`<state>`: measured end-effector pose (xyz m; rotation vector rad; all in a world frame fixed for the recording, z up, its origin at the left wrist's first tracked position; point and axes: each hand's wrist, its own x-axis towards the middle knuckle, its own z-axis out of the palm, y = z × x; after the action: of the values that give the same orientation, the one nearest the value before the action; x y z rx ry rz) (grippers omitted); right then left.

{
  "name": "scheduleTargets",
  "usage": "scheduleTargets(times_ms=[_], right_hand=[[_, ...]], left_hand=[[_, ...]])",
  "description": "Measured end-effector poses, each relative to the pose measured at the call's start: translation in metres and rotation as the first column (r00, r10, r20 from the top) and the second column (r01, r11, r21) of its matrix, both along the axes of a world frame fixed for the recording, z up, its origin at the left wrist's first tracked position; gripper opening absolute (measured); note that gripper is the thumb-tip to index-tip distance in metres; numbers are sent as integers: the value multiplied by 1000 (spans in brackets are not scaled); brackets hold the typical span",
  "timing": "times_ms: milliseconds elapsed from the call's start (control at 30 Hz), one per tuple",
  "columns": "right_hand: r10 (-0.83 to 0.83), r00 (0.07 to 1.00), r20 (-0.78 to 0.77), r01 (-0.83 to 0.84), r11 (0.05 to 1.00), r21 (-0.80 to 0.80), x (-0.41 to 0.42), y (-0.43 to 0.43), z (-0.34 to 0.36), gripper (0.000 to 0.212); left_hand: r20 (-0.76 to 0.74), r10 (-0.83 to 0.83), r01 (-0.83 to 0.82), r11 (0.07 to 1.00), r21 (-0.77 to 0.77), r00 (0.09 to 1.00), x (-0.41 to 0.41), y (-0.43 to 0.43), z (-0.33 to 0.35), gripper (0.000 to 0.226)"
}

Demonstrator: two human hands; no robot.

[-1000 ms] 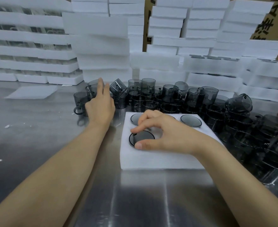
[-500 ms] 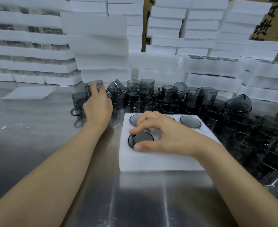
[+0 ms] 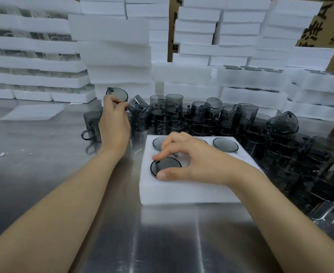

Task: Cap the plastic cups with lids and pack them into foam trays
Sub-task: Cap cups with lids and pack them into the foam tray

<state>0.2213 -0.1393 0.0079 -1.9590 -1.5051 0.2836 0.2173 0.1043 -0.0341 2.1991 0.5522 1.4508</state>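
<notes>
A white foam tray lies on the steel table in front of me. Lidded grey cups sit sunk in its holes, among them one at the front left and one at the back right. My right hand rests over the tray, thumb and fingertips curled on the rim of the front-left cup's lid. My left hand grips a smoky grey plastic cup and holds it tilted above the pile, its round mouth or lid facing me.
Many loose grey cups with handles crowd the table behind and to the right of the tray. Stacks of white foam trays wall off the back. A thin foam sheet lies at the left. Bare steel table lies front and left.
My left hand closed around a cup at the pile's left end and lifted it up off the table. My right hand stayed on the front-left lid in the tray.
</notes>
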Motion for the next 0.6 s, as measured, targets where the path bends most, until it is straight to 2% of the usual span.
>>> scheduleTargets(times_ms=[200,267,333,400,433,533,600], right_hand=[[1,1000,-28,-1,1000,15,1,1,-1,28],[-64,989,-135,87,981,171,3,2,-1,22],[-188,954,-232,269,878,395,11,3,0,19],[-310,903,-298,426,741,519,20,3,2,35],[-334,885,-325,463,705,537,24,3,2,47],[-303,904,-303,426,708,563,25,4,-2,75],[-309,918,-248,395,689,607,24,6,-5,77]], left_hand=[[169,15,-54,972,227,986,-13,-32,15,24],[210,-37,-34,945,324,977,-20,-48,23,19],[216,-155,55,911,408,964,-28,-63,33,13],[181,-281,170,870,462,943,-37,-78,40,12],[145,-324,220,849,481,935,-41,-87,41,13],[-30,-380,341,788,513,924,-47,-105,42,15],[-104,-397,387,747,541,912,-47,-107,43,17]])
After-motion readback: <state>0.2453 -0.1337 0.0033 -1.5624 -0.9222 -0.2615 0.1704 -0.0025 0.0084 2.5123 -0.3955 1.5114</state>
